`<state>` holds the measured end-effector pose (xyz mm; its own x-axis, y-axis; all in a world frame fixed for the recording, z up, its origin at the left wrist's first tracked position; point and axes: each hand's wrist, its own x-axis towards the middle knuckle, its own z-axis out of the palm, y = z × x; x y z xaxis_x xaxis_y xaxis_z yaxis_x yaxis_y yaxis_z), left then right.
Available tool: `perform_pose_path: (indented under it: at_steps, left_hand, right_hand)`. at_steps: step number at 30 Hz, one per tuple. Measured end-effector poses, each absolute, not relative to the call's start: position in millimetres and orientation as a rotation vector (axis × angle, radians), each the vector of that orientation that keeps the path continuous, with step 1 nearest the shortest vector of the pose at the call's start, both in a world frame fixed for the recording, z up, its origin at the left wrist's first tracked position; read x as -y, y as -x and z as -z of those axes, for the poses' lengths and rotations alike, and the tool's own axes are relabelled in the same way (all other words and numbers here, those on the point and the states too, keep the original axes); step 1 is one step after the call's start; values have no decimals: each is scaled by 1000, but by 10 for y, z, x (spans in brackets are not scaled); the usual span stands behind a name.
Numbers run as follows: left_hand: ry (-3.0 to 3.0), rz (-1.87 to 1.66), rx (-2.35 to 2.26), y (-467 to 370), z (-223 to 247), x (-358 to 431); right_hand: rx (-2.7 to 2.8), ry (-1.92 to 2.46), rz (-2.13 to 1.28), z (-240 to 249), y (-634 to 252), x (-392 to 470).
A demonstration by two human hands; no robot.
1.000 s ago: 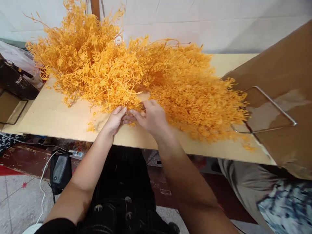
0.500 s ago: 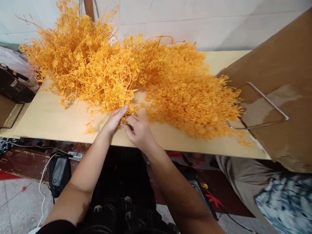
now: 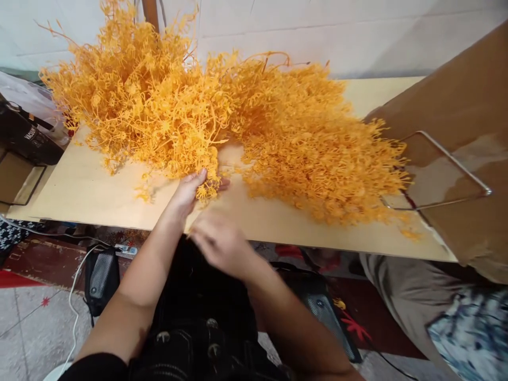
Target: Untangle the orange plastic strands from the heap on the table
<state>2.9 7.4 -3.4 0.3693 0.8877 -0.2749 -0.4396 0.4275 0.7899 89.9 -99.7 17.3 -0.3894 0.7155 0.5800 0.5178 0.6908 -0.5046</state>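
Note:
A large heap of yellow-orange, artificial-looking flower sprigs covers the left and middle of the table. My left hand is closed on a small sprig cluster at the heap's front edge, thumb on top and fingertips showing beyond it. Closer to my body, my right hand is blurred by motion just over the table's front edge. Its fingers look pinched together, and what they hold, if anything, cannot be made out. A second, denser pile of the same sprigs lies to the right.
The pale wooden table runs against a white wall. On the right stand a large cardboard box and a bent metal wire frame. A dark vacuum flask box is at the left. Another person's leg shows below right.
My right hand has pulled away from my left hand, down toward my body. The left hand keeps its grip on the sprig cluster, which now shows more. The view has shifted slightly.

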Motion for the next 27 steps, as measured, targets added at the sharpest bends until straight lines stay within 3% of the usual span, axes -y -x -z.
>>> perform_pose_path:
  at_steps: [7, 11, 15, 21, 27]
  left_hand:
    - [-772, -703, -506, 73, 59, -8]
    - [-781, -697, -492, 64, 50, -27]
    - [-727, -703, -541, 45, 41, -35]
    - [-596, -851, -762, 21, 25, -20]
    - [-630, -903, -784, -2, 22, 7]
  right_hand:
    - [1344, 1837, 3, -361, -2368, 262]
    - [1320, 1869, 190, -352, -2760, 143]
    - [1448, 1687, 373, -379, -2337, 263]
    - [1846, 1538, -154, -81, -1306, 349]
    - [1858, 1392, -123, 73, -1077, 484]
